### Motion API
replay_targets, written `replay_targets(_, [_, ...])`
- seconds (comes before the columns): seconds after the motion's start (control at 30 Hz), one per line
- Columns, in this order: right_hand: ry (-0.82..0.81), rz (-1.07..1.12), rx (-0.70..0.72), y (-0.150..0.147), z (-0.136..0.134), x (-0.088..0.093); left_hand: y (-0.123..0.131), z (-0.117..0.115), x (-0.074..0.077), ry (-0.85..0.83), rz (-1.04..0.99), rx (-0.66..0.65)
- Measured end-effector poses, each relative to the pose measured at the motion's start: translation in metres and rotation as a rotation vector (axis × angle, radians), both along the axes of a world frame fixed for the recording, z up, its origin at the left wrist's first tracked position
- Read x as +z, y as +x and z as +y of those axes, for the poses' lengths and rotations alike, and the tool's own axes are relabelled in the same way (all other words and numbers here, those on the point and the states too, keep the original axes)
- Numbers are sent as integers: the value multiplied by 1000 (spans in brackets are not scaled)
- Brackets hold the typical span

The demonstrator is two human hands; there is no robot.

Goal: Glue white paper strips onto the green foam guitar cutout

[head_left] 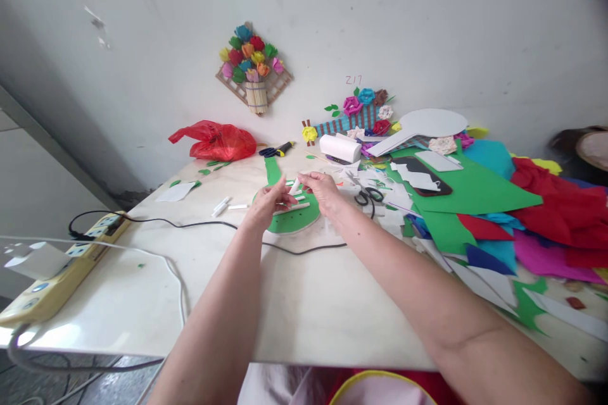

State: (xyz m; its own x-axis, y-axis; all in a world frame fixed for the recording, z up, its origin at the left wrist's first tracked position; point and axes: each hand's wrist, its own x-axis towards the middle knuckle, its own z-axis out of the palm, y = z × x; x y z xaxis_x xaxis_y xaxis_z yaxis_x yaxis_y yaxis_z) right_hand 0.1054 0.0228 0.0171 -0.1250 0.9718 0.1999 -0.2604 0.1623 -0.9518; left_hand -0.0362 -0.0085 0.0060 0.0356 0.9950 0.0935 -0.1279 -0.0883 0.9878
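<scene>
Both of my hands meet over a round green paper shape (291, 220) lying on the pale table (304, 304). My left hand (270, 199) and my right hand (321, 190) pinch a small white paper strip (294, 186) between their fingertips, just above the green shape. Other white strips (299, 205) lie across the green paper. More loose white strips (222, 205) rest on the table to the left of it.
Black scissors (369, 196) lie right of my hands. Coloured paper sheets (479, 193) pile up at the right. A black cable (190, 224) runs from a yellow power strip (61, 266) at left. A red bag (216, 140), blue-handled scissors (273, 151) and paper flower crafts (356, 115) sit by the wall.
</scene>
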Motion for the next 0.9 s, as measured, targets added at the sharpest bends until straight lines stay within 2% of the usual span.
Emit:
replay_targets(0.13, [-11,14,33,1,-1,2,-1,-1,1,7,-40,20])
replay_targets(0.23, [-7,19,137,1,-2,2,-1,-2,1,46,-70,-35])
replay_targets(0.37, [3,30,245,2,-2,0,-2,-2,0,4,-180,-124])
replay_targets(0.73, [43,17,371,4,0,-2,-3,-5,-1,-162,-340,-252])
replay_targets(0.9, [61,25,404,4,1,-4,-5,-6,0,-167,-358,-268])
